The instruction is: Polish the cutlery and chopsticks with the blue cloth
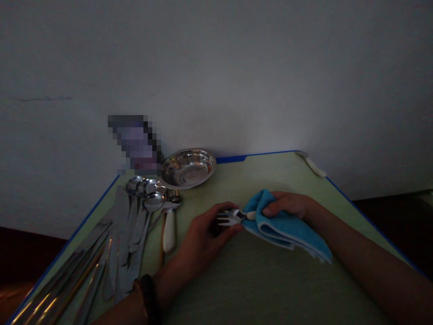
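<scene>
A short metal fork [237,217] with a pale handle is held level above the table, its tines pointing left. My left hand [211,230] is closed around the fork's head, thumb below and fingers above. In my right hand [287,204] is a folded blue cloth [287,230], wrapped around the fork's handle and pinched by the thumb. Most of the handle is hidden under the cloth, whose loose end hangs toward the lower right.
Several spoons [154,201] and knives [91,257] lie at the left of the green table [264,289]. Behind them stand a shiny metal bowl [188,169] and a blurred-out rectangular object [137,144] by the wall. A pale-handled utensil [314,166] lies at the far right corner.
</scene>
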Demonstrator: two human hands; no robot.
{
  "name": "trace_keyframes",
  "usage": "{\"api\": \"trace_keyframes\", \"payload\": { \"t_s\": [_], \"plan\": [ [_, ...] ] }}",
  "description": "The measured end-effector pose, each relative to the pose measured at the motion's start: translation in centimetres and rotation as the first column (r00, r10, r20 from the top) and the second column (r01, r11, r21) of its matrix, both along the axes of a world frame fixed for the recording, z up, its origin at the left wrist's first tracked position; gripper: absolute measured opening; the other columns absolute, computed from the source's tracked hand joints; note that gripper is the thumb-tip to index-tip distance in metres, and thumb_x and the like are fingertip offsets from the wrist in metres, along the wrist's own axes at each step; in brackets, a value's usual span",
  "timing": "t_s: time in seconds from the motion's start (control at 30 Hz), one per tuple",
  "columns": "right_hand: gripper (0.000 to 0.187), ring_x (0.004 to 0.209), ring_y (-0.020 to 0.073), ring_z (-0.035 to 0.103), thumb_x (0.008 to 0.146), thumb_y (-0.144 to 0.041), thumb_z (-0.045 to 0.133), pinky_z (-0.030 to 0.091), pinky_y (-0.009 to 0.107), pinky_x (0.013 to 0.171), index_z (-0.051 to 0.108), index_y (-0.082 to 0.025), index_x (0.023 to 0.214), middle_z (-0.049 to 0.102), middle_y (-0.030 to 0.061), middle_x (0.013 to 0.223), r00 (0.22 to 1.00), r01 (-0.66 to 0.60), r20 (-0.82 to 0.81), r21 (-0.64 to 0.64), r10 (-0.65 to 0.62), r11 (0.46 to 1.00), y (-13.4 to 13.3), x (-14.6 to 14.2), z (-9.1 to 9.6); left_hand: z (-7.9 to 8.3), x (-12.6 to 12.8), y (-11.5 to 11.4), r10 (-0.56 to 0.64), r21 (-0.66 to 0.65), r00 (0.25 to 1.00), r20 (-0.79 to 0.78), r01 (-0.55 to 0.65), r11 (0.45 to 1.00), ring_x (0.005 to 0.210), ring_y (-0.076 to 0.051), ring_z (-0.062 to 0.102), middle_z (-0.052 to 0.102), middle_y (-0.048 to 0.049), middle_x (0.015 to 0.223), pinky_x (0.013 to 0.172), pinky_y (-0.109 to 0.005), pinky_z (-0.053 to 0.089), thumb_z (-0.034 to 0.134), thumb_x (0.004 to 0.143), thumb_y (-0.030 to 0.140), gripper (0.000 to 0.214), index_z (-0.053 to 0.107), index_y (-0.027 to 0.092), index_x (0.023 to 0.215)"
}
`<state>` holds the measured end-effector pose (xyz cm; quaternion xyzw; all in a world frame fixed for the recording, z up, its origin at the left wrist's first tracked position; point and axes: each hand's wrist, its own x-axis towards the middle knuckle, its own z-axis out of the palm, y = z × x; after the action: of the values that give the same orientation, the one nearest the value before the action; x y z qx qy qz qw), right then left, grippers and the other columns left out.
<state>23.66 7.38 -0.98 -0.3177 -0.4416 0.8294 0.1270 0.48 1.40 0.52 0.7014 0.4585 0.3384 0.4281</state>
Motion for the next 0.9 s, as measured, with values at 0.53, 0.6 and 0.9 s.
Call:
{"api": "trace_keyframes", "payload": {
  "t_s": [0.53, 0.6, 0.9],
  "plan": [
    [0.038, 0.058, 0.009, 0.061, 0.064, -0.03, 0.067, 0.051, 0.022, 0.059, 0.064, -0.011, 0.096, 0.067, 0.0032, 0.076, 0.999, -0.003, 0.034, 0.013, 0.003, 1.0, -0.04, 0.02, 0.1, -0.19, -0.05, 0.05, -0.009, 0.005, 1.0, 0.015, 0.009, 1.0, 0.078, -0.014, 0.063, 0.066, -0.0002, 0.091, 0.068, -0.025, 0.053, 0.061, 0.078, 0.032, 0.03, 0.054, 0.023, 0.105],
    [0.038, 0.056, 0.0087, 0.06, 0.063, -0.03, 0.068, 0.051, 0.022, 0.058, 0.064, -0.011, 0.096, 0.067, 0.0029, 0.075, 1.0, -0.015, 0.023, 0.008, 0.015, 1.0, 0.03, 0.03, -0.02, -0.21, -0.04, 0.06, -0.012, 0.007, 1.0, 0.016, 0.012, 1.0, 0.079, -0.014, 0.063, 0.066, -0.0002, 0.091, 0.069, -0.025, 0.053, 0.061, 0.078, 0.032, 0.03, 0.054, 0.023, 0.105],
    [0.038, 0.058, 0.0088, 0.061, 0.065, -0.03, 0.067, 0.05, 0.02, 0.056, 0.064, -0.01, 0.097, 0.067, 0.0031, 0.075, 1.0, -0.006, 0.01, 0.028, 0.006, 1.0, -0.01, 0.12, -0.21, 0.11, 0.09, 0.0, 0.013, 0.007, 1.0, 0.002, -0.013, 1.0, 0.078, -0.015, 0.064, 0.067, -0.0014, 0.091, 0.069, -0.026, 0.053, 0.062, 0.076, 0.029, 0.03, 0.055, 0.021, 0.104]
  ]
}}
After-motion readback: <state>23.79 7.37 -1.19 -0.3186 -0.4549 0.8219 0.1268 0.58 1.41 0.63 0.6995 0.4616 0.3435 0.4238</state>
